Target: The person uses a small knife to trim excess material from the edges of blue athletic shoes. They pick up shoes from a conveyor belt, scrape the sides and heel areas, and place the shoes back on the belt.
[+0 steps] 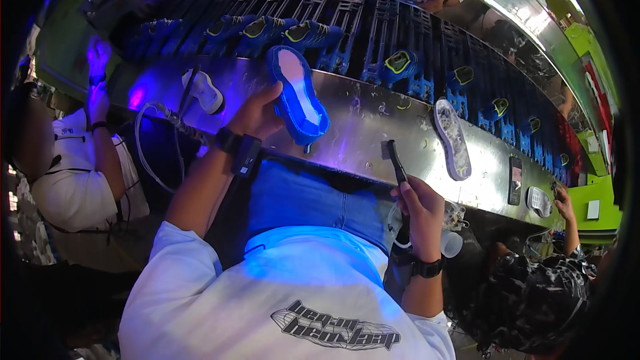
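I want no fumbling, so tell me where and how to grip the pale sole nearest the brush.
Probably across its middle, by both long edges, from above and the near side: the sole lies flat on the bench, long and slender, one end toward its near edge. The right hand is closest but holds the brush.

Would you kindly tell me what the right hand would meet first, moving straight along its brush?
Beyond the brush, the right hand would probably pass over the metal bench and meet the slatted rack first, though its height is unclear.
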`<state>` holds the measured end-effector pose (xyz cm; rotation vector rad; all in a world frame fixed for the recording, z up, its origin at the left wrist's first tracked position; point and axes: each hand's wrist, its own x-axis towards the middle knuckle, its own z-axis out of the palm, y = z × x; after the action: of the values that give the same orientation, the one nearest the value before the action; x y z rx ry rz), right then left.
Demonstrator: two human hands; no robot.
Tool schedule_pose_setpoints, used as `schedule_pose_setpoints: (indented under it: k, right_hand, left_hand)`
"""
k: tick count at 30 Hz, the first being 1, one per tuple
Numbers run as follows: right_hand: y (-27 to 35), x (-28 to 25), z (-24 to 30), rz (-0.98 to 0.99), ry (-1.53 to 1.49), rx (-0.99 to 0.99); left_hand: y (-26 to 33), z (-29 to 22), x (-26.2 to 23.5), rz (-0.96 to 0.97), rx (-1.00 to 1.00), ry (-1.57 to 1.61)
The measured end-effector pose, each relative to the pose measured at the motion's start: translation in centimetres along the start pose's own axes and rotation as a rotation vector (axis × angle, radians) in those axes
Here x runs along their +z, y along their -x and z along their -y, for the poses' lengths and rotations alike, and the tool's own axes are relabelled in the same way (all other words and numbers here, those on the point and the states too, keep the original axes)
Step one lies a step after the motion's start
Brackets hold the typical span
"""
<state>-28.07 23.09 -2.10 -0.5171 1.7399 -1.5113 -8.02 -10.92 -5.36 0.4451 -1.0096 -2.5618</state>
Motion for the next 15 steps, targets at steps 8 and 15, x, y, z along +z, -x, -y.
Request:
schedule_pose_setpoints:
  k: [8, 15]
  right_hand:
    - [-0.7, 2.2, -0.7, 0.05, -0.017, 0.043]
    - [-0.8, 2.8, -0.1, 0.0, -0.002, 0.024]
  left_hand:
    - [3.1, 0.2, 2.6, -0.328, 0.051, -0.06]
    - [2.2, 0.7, 3.3, -0.398, 0.056, -0.019]
